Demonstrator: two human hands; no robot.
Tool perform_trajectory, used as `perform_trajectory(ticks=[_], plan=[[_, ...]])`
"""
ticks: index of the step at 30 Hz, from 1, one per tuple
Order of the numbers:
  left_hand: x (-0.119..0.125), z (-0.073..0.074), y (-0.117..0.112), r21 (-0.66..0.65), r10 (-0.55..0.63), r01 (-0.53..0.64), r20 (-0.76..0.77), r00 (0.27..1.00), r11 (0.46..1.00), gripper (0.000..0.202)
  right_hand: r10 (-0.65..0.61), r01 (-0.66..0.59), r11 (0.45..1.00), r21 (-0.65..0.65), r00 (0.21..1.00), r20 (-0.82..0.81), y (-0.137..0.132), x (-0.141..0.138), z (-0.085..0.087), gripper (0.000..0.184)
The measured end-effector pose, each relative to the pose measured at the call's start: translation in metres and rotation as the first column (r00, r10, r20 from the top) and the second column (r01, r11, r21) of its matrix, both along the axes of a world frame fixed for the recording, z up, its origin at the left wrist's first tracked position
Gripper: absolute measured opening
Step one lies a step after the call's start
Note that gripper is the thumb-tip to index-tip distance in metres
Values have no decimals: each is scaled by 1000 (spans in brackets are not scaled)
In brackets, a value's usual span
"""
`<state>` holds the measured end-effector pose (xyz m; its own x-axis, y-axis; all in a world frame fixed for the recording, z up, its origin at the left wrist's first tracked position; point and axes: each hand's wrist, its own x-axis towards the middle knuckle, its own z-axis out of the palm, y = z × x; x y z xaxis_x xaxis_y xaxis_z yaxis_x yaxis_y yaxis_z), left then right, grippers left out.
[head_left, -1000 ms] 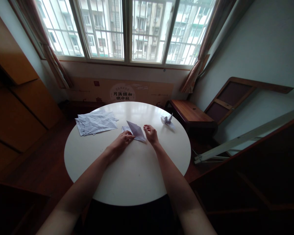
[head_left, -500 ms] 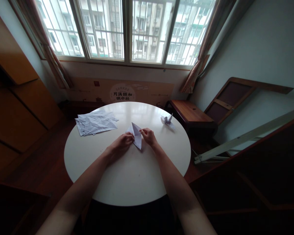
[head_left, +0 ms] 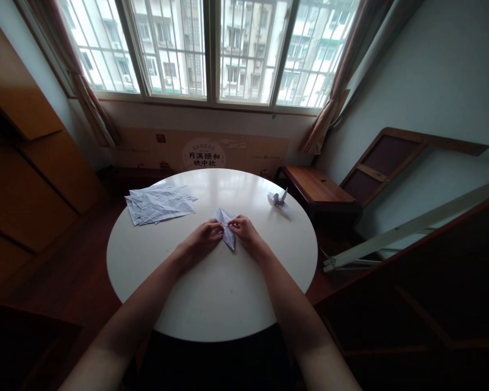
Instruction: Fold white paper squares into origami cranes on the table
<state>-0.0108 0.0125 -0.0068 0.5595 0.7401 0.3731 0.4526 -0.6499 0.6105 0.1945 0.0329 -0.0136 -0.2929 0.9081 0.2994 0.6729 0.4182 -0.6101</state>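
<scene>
A small folded sheet of white paper (head_left: 229, 239) lies at the middle of the round white table (head_left: 204, 304), one point toward me and another pointing away. My left hand (head_left: 208, 232) is closed on its left side, fingertips bent at the edge. From the right, my right hand (head_left: 244, 228) pinches the paper near its middle, the fingertips of both hands close together. The exact fold under the fingers is hidden. A finished paper crane (head_left: 280, 200) stands on the table to the right, apart from both hands.
A stack of creased paper sheets (head_left: 161, 203) lies at the table's far left. Beyond the table on the right is a low wooden side table (head_left: 320, 184). A pale metal bar (head_left: 362, 252) slants along the right side. Barred windows (head_left: 244, 54) are at the back.
The raised paper flap has come down and the paper now lies flatter. My right hand has moved slightly left, closer to my left hand, which has barely moved.
</scene>
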Motion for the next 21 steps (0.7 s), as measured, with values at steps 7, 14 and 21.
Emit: perform_trajectory(ticks=[7, 14, 21], plan=[[3, 1, -4, 2, 69, -69, -73, 995, 998, 37, 5, -5, 1000, -3, 999, 43, -3, 0, 3, 19], [15, 6, -12, 95, 144, -126, -208, 967, 987, 52, -2, 2, 1000, 3, 997, 72, -6, -2, 6, 21], [10, -2, -7, 134, 161, -131, -241, 957, 982, 52, 45, -40, 998, -46, 992, 116, -6, -1, 9, 20]])
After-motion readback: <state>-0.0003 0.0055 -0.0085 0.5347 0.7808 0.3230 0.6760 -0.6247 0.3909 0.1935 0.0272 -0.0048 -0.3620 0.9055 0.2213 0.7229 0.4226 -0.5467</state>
